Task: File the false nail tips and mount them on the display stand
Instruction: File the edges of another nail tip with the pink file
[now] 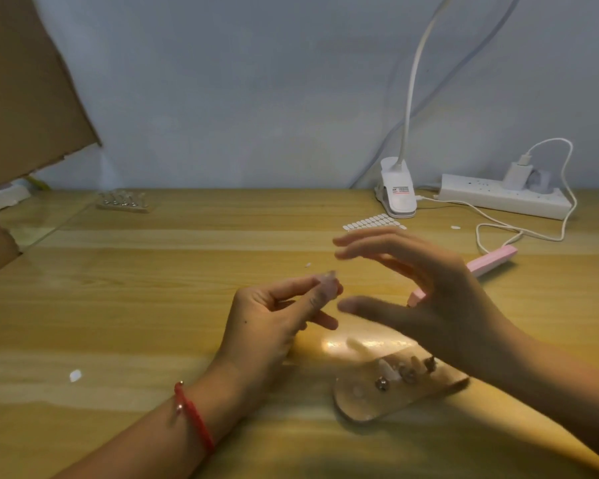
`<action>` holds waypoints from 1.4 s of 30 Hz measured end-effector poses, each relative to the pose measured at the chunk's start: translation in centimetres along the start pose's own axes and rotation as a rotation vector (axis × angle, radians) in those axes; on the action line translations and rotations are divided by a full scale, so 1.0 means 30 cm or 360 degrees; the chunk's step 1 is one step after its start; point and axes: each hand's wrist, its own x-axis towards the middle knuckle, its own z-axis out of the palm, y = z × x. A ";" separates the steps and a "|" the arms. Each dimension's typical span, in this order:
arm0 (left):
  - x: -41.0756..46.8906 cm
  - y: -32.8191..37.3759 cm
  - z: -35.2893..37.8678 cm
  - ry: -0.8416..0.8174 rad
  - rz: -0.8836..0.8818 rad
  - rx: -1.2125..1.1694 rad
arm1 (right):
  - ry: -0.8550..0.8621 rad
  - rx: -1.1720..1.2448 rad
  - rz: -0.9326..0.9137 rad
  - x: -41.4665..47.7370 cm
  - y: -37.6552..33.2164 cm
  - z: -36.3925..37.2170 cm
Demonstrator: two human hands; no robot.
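1. Left hand (277, 316), middle of the frame: the thumb and fingertips pinch a small clear nail tip (327, 281), held up off the wooden table (135, 305). There's a red string bracelet (191, 416) on that wrist.
2. Right hand (429, 295), just right of it: wide open, fingers spread and kinda blurry, nothing in it. It's close to the tip but not touching it.
3. The pink nail file (491, 259) lies on the table behind the right hand, half hidden by it. Can't tell if the hand touches it.
4. The clear display stand (353, 406) sits lower centre-right, partly under the right forearm. It has little metal pegs, and a pale tip (388, 371) looks mounted on it, though it's too blurry to be sure.
5. Further back, right of centre: a sheet of white sticky tabs (370, 221), a white clip lamp (398, 191) and a power strip (505, 197) with a charger plugged in.
6. Upper left: a second stand (125, 200), near some cardboard (25, 81).
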 end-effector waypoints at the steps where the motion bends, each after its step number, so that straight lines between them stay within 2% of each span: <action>1: -0.002 -0.003 0.001 0.0032 0.0074 0.0071 | 0.0004 0.0081 0.0091 0.004 0.002 -0.008; 4: -0.008 -0.014 0.006 0.0020 0.0327 0.0280 | -0.0079 0.0309 0.0359 0.007 0.003 -0.013; 6: -0.009 -0.022 0.006 0.0009 0.0407 0.0347 | -0.0147 0.0271 0.0399 0.004 0.004 -0.006; 12: -0.002 -0.034 0.005 0.0071 0.0441 0.0330 | -0.0070 -0.0122 0.0178 0.005 -0.018 -0.011; 21: -0.006 -0.037 0.002 0.0034 0.0474 0.0425 | -0.0100 -0.0204 0.0116 0.007 -0.025 -0.024; 26: -0.002 -0.039 0.000 0.0071 0.0490 0.0426 | -0.0164 0.0012 0.0250 0.016 -0.019 -0.042; 31: -0.002 -0.043 0.000 0.0056 0.0507 0.0418 | -0.0272 0.0029 0.0307 0.032 -0.015 -0.061; 42: -0.005 -0.057 0.005 -0.0048 0.0705 0.0658 | -0.0508 0.0198 0.0558 0.049 -0.014 -0.095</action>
